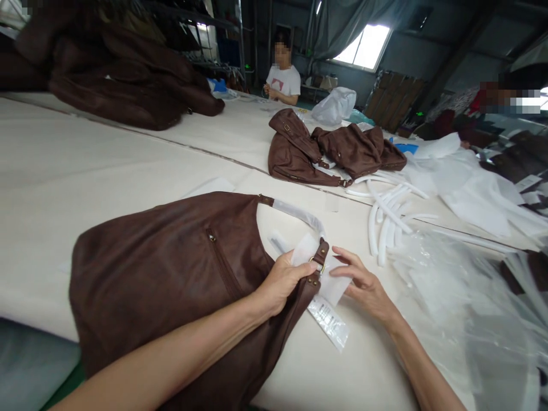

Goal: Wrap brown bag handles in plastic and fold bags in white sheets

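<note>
One dark brown, leather-look shoulder bag (145, 274) lies near, left of centre; white wrap (302, 214) already covers most of its handle, while the near-end brass ring (322, 268) is uncovered. The left hand (280, 282) grips the strap end beside one printed clear packet (329, 322). The right hand's (368, 288) parted fingers meet thin white sheeting (334, 288), grip unconfirmed; far brown bags (291, 154) overlap, uncountable.

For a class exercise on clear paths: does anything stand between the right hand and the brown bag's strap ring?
Only a thin white sheet shows between the right hand and the ring; the left hand holds the bag on the other side.
</note>
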